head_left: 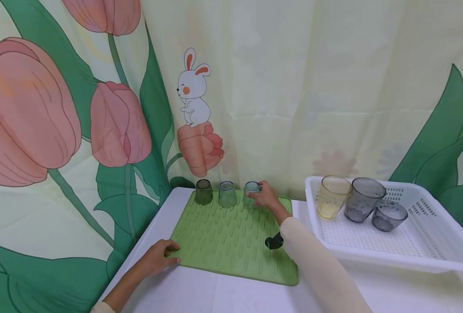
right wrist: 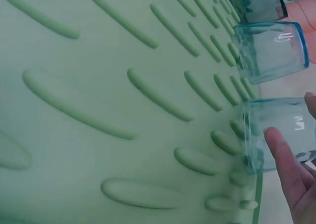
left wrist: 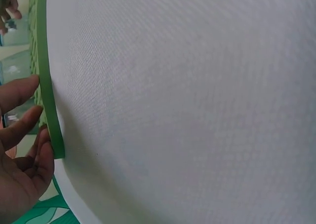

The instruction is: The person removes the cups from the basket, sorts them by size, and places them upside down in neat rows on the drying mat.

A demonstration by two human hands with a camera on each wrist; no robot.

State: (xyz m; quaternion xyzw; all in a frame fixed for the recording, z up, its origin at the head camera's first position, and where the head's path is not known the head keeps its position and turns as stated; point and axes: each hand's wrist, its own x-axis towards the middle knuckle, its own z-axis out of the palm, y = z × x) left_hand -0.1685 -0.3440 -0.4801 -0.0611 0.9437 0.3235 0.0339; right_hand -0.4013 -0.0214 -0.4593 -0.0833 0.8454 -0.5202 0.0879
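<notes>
A green drying mat (head_left: 231, 239) with raised ridges lies on the white table. Along its far edge three glass cups stand upside down: a dark one (head_left: 204, 192), a pale blue-green one (head_left: 228, 195) and a light blue one (right wrist: 271, 135). My right hand (head_left: 264, 195) holds the light blue cup from its right side, fingertips on the glass, the cup's rim at the mat. At the near left corner of the mat my left hand (head_left: 158, 258) rests with its fingertips on the edge. In the left wrist view, the fingers (left wrist: 24, 122) lie loosely bent along that edge.
On the right stands a white perforated basket (head_left: 427, 256). Inside it are a yellow cup (head_left: 333, 198), a tall grey cup (head_left: 364, 200) and a small grey bowl (head_left: 389, 216). A printed curtain (head_left: 270, 95) hangs right behind the table.
</notes>
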